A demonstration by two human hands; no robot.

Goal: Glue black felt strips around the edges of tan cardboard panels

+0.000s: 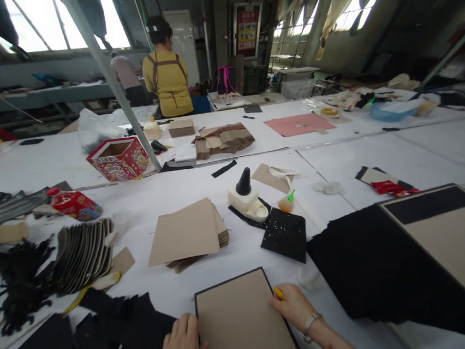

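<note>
Brown board panel with black edging (242, 321) lies flat at the table's near edge. Left hand (182, 348) presses its left border, fingers together; right hand (292, 306) steadies the right border, pinching a small yellow tool (278, 293) (partly hidden). Uneven pressure could skew the edging.

Left hand (182, 348) flat on brown board (242, 324) edge; right hand (293, 306) pinching yellow tool (278, 293) at opposite edge

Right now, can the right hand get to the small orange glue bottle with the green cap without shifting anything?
Probably yes. The right hand rests on the tan black-edged board, pinching something yellow. The orange bottle lies ahead past the black speckled sheet, which lies flat, so nothing tall blocks the way.
</note>
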